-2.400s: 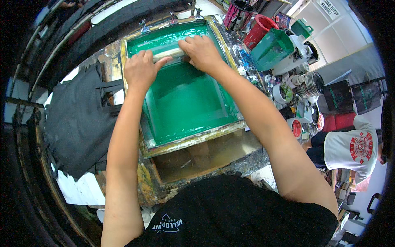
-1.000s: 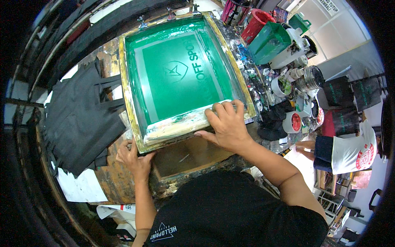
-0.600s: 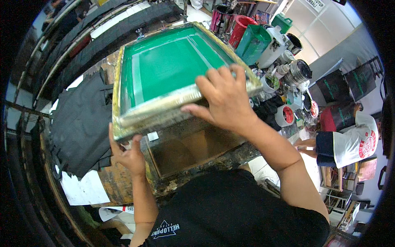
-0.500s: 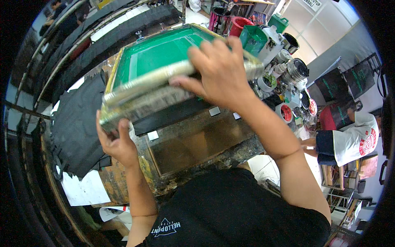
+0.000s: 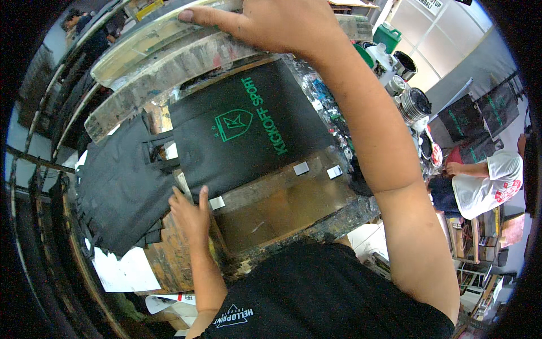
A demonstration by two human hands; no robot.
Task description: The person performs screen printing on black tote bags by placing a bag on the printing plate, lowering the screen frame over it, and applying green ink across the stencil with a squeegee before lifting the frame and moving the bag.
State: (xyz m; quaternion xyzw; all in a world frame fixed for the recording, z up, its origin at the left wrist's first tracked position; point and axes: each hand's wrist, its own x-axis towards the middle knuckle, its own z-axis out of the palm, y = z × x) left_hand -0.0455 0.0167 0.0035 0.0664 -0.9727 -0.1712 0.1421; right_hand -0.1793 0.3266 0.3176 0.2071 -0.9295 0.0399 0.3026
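A screen-printing frame [image 5: 164, 85] is tilted up at the far side, its near wooden edge smeared with ink. My right hand [image 5: 276, 22] grips its upper side, thumb stretched along a pale bar [image 5: 135, 53] that looks like a squeegee handle; the other fingers run out at the picture's top. Beneath the raised frame a black fabric bag [image 5: 220, 161] lies flat on the board, with a green shield and lettering printed on it. My left hand [image 5: 192, 217] is open at the bag's near left corner, thumb and fingers apart.
A heap of black bags [image 5: 113, 186] overlaps the left of the brown printing board [image 5: 282, 209]. Small white pads [image 5: 301, 168] sit along the board. Ink tubs and cans [image 5: 415, 104] crowd the right side. Another person [image 5: 488, 183] stands at far right near hanging printed bags.
The frame has swung up and away from me with my right hand, uncovering the printed bag. My left hand has let go of the frame's corner and come down beside the bag.
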